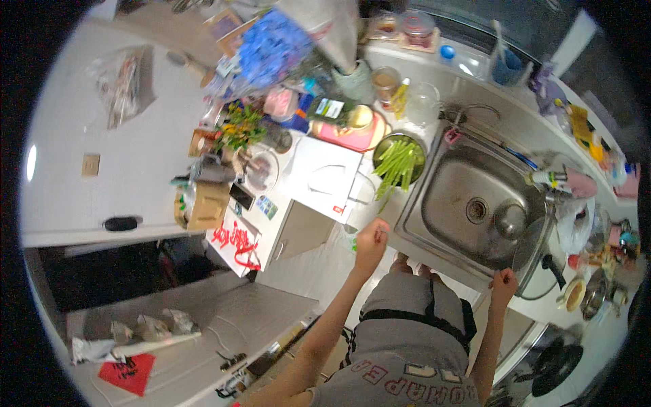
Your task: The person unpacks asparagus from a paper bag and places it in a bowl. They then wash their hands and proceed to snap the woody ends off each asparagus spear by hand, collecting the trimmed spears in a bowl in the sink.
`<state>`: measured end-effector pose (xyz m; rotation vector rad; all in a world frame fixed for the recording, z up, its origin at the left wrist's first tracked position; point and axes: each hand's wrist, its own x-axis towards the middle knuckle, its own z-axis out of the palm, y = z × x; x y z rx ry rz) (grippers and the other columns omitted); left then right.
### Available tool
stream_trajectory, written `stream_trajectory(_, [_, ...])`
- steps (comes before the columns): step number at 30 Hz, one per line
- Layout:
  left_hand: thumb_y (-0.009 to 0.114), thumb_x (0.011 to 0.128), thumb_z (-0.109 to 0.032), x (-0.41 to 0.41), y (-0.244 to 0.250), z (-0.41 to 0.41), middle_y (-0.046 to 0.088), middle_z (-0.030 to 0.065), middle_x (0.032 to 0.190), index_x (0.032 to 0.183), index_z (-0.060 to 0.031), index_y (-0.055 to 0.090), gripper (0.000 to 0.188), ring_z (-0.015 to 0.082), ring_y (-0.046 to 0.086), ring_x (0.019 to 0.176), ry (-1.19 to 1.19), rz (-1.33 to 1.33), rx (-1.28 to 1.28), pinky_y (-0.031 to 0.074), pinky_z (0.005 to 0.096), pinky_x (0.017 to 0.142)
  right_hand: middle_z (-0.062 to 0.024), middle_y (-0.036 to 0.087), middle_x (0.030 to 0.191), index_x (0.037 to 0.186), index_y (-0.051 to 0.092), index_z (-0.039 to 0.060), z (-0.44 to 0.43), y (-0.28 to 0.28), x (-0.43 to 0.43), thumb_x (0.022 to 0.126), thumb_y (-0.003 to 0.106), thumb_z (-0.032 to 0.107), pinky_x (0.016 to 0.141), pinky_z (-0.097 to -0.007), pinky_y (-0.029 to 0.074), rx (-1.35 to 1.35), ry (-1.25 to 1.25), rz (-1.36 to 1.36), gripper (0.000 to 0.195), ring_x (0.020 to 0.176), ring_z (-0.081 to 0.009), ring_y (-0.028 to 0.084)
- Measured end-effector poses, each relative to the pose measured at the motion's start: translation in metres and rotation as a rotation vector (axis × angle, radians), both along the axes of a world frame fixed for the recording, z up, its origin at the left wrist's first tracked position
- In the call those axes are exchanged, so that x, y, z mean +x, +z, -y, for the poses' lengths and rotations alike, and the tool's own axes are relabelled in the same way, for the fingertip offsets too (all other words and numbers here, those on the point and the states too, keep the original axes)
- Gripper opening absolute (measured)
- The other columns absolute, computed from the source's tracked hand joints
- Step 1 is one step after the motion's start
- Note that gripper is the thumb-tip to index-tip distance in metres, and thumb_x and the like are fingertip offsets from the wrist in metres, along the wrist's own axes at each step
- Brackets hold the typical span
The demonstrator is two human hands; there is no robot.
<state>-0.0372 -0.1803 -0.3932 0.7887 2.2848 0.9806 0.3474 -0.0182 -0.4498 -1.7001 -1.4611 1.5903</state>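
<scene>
My left hand [373,244] is curled into a fist in front of the counter's edge, left of the sink [417,213]. Nothing shows between its fingers. My right hand [503,285], its fingers also curled, is at the sink's front right corner; I see no thing held in it. Long cut green vegetable stalks [399,160] lie in a round bowl [421,175] left of the sink, some hanging over its rim. A round, shiny object [510,222] rests in the stainless steel basin, right of the drain [477,210].
Behind the bowl lies a pink cutting board [338,136]. A white rectangular panel [323,175] and a phone [241,196] are on the left counter. A dark handle [553,272] and a mug [574,294] stand right of the sink, with a black pan [559,364] nearer.
</scene>
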Motion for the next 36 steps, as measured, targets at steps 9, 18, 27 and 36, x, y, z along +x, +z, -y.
stream_trajectory(9, [0.071,0.077,-0.005,-0.039,-0.007,0.089,0.052,0.0077,0.119,0.118,-0.0149,0.059,0.044,0.0250,0.055,0.107,0.081,-0.319,-0.060,0.042,0.0497,0.094,-0.0116,0.055,0.117,0.112,0.055,0.0052,-0.015,0.046,-0.113,0.092,0.067,0.019,0.095,-0.0406,0.043,0.188,0.322,-0.031,0.027,0.116,-0.0231,0.053])
stream_trajectory(18, [0.066,0.080,-0.004,-0.069,-0.021,0.114,0.056,0.0050,0.115,0.109,-0.0149,0.060,0.031,0.0209,0.059,0.095,0.150,-0.388,-0.203,0.045,0.0479,0.084,-0.0080,0.055,0.119,0.108,0.055,0.0045,0.029,0.084,-0.154,0.093,0.066,0.017,0.096,-0.0350,0.044,0.125,0.132,-0.229,0.022,0.110,-0.0179,0.054])
stream_trajectory(27, [0.064,0.075,0.002,-0.125,-0.030,0.105,0.055,0.0037,0.114,0.108,-0.0160,0.058,0.038,0.0203,0.057,0.092,0.153,-0.109,-0.040,0.040,0.0485,0.081,-0.0087,0.049,0.126,0.124,0.051,0.0082,0.001,-0.030,-0.056,0.094,0.065,0.020,0.096,-0.0335,0.042,0.035,0.200,-0.002,0.036,0.111,-0.0180,0.052])
stream_trajectory(36, [0.067,0.079,-0.021,-0.125,0.265,0.074,0.036,0.0133,0.149,0.109,-0.0161,0.070,0.031,0.0425,0.020,0.142,-0.136,-0.198,0.664,0.009,0.0644,0.111,-0.0170,0.026,0.156,0.152,0.030,0.0138,0.049,0.075,-0.134,0.097,0.056,0.040,0.111,-0.0466,0.033,-0.058,0.190,-0.139,0.066,0.140,-0.0313,0.035])
